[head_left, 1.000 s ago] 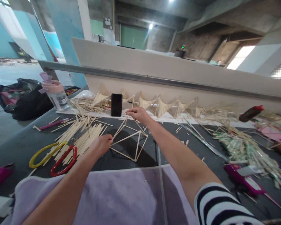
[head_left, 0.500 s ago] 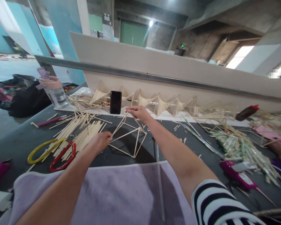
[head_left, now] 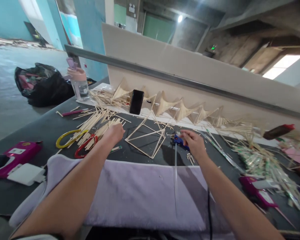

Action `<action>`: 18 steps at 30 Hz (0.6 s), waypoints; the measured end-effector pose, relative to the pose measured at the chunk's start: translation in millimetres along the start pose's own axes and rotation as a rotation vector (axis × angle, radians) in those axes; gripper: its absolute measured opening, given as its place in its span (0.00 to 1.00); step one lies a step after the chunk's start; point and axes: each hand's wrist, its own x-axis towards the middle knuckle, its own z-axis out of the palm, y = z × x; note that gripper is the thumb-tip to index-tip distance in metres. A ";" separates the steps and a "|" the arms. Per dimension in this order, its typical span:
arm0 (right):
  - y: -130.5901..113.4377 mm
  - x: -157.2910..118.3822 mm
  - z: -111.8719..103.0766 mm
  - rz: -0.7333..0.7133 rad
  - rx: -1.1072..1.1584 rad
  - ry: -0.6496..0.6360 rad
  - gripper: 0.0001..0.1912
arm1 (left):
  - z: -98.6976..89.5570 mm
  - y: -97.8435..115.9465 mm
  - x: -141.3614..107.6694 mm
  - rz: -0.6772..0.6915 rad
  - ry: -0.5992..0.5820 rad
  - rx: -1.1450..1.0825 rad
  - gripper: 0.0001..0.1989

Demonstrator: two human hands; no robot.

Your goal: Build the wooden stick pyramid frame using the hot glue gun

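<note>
Right hand (head_left: pixel 193 144) now off stick frame (head_left: pixel 147 135), onto blue glue gun (head_left: pixel 178 140).

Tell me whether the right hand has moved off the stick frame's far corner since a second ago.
Yes. The right hand has left the corner near the black phone and come toward the person, right of the stick frame, now on a blue tool.

Stick frame (head_left: pixel 147 137): pale open pyramid, on dark table. Blue glue gun (head_left: pixel 178 140) w/ clear stick, right.

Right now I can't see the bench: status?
Left hand beside stick frame. Right hand on blue glue gun. Loose sticks nearby.
</note>
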 end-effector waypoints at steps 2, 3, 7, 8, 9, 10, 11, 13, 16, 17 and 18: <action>14.9 -23.4 -8.9 0.011 -0.102 0.111 0.18 | 2.1 2.1 -2.3 0.000 0.027 0.022 0.10; 22.0 -32.6 -10.3 0.015 -0.160 0.163 0.18 | 2.3 3.7 -3.7 0.006 0.042 0.031 0.10; 45.4 -50.2 -6.1 -0.178 -0.445 0.223 0.17 | -2.0 11.8 -9.3 0.054 0.104 0.069 0.13; 49.3 -50.9 -4.9 -0.250 -0.514 0.211 0.16 | -3.6 13.5 -10.4 0.067 0.117 0.079 0.14; 52.3 -50.9 -4.2 -0.310 -0.567 0.197 0.16 | -5.0 14.9 -11.2 0.078 0.129 0.089 0.14; 54.7 -50.5 -4.1 -0.349 -0.602 0.190 0.15 | -5.9 16.0 -11.7 0.090 0.139 0.099 0.15; 56.5 -50.1 -4.6 -0.369 -0.622 0.193 0.15 | -6.3 16.7 -11.9 0.100 0.147 0.108 0.15; 59.1 -49.5 -7.0 -0.375 -0.631 0.212 0.15 | -5.5 17.7 -11.2 0.116 0.157 0.124 0.16; 62.1 -49.4 -12.4 -0.359 -0.634 0.256 0.15 | -2.5 18.8 -8.2 0.128 0.155 0.145 0.16; 63.1 -49.2 -14.1 -0.352 -0.635 0.271 0.15 | -1.5 19.1 -7.1 0.131 0.153 0.152 0.16; 63.9 -49.0 -15.6 -0.343 -0.636 0.286 0.15 | -0.7 19.3 -6.1 0.133 0.152 0.158 0.16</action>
